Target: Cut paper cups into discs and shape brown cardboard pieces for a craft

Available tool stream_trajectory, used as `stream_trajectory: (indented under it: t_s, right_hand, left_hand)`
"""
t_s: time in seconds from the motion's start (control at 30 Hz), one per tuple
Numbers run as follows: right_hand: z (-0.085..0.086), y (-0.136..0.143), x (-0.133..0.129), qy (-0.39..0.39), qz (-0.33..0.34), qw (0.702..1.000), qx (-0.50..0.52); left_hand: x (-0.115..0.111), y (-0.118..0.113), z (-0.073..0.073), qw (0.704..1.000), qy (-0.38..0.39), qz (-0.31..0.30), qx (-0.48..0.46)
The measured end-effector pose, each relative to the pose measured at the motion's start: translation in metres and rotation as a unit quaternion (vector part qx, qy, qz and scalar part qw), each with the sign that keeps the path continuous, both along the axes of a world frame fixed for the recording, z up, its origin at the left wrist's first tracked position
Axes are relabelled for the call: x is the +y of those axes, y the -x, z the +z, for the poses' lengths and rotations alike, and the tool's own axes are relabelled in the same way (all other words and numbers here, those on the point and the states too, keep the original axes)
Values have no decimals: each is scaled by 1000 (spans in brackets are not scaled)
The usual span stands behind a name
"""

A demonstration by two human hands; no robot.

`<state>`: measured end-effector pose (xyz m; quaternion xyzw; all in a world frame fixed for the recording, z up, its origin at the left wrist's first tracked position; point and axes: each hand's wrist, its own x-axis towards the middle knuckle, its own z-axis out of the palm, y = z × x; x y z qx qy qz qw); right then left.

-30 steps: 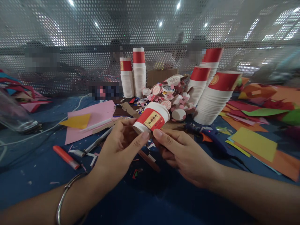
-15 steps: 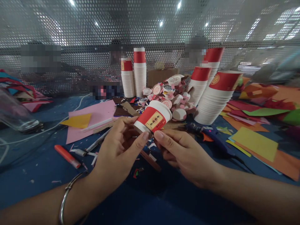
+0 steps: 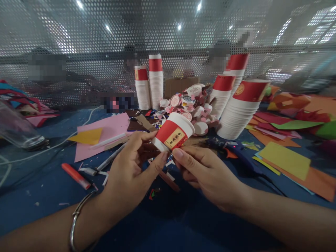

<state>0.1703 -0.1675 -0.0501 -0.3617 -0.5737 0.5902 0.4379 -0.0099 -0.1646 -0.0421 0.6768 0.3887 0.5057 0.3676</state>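
Observation:
A red and white paper cup (image 3: 173, 133) with a yellow label is tilted above the table, its rim up and to the right. My left hand (image 3: 136, 164) is closed round its lower end, fingers behind and thumb below. The thumb and forefinger of my right hand (image 3: 199, 168) are pinched together at the cup's underside, close to the left thumb. Whatever lies in that pinch is too small and hidden to make out. A silver bangle is on my left wrist.
Stacks of paper cups (image 3: 240, 115) stand behind, around a heap of cut cup pieces (image 3: 190, 101). A dark blue glue gun (image 3: 241, 155) and coloured paper (image 3: 286, 159) lie right. Left are pink paper (image 3: 105, 127), an orange-red pen or cutter (image 3: 76, 176) and a glass jar (image 3: 22, 131).
The cup has turned slightly in my hands, its label shifting lower, and has moved a little to the right. My left thumb has slid slightly right. My right hand has barely moved.

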Motion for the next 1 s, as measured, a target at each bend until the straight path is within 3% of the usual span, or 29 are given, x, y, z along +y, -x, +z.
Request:
stream_trajectory:
  t_s: [0.13, 0.33, 0.6, 1.0]
  right_hand:
    - [0, 0, 2, 11, -2, 1000, 1]
    - [-2, 2, 7, 10, -13, 1000, -7]
    - [-4, 2, 4, -10, -15, 1000, -13]
    - [-3, -1, -3, -24, -3, 1000, -10]
  left_hand:
    - [2, -4, 0, 999, 19, 4, -35]
    - [8, -7, -2, 973, 177, -20, -147]
    - [9, -1, 1, 994, 67, -40, -83]
    - [0, -2, 3, 1000, 0, -6, -21]
